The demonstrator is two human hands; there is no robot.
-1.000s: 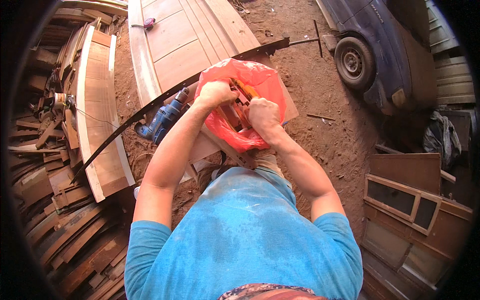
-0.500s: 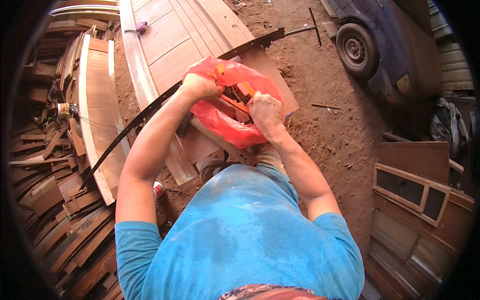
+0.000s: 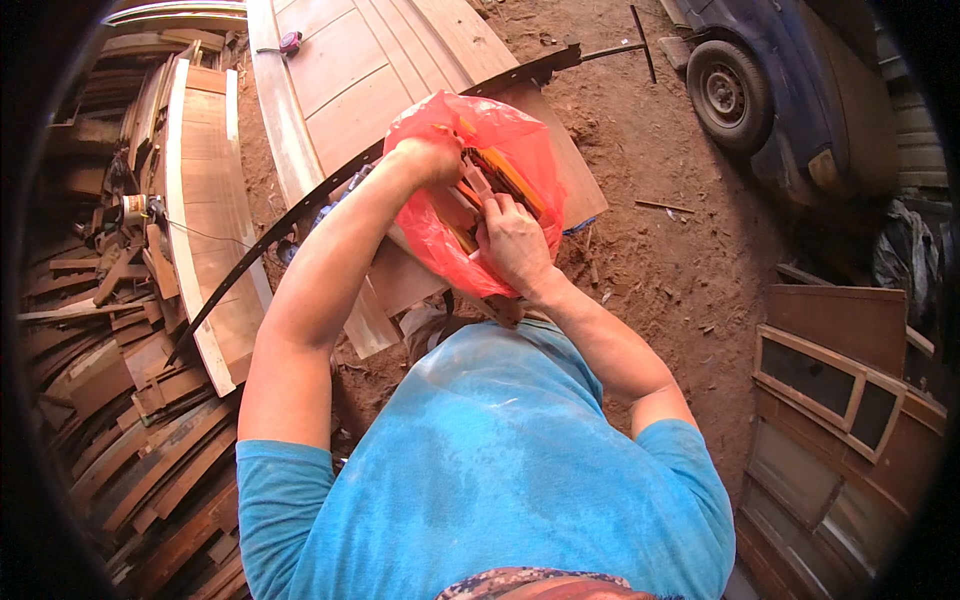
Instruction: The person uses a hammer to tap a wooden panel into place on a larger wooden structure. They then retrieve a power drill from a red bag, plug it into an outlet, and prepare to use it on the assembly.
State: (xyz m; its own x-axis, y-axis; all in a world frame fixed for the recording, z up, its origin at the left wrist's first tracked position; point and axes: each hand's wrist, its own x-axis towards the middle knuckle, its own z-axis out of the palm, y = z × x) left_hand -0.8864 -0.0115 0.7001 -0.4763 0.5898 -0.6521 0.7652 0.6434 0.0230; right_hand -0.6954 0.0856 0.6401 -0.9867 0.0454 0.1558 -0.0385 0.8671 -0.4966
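Observation:
A translucent red plastic bag [image 3: 425, 232] gapes in front of me, over the wooden panel. Inside it lie several long orange-yellow items [image 3: 512, 178] and other pieces that I cannot make out. My left hand [image 3: 432, 163] is closed on the bag's rim at its left side. My right hand [image 3: 516, 242] is in the bag's mouth, fingers bent and pressed together. Its fingertips meet a pinkish-brown piece [image 3: 477, 180]; how far they grip it is hidden.
Beneath the bag lies a pale wooden door panel [image 3: 345, 105] bearing a tape measure [image 3: 290, 43]. A long dark metal bar [image 3: 300, 207] crosses it. Scrap wood [image 3: 130, 440] is stacked at left, a car [image 3: 830, 110] stands far right, and old framed panels [image 3: 830, 390] lean at right.
My right hand has let go of the bag's right rim and moved left and down into its opening. The pinkish-brown piece has come into sight at the fingertips.

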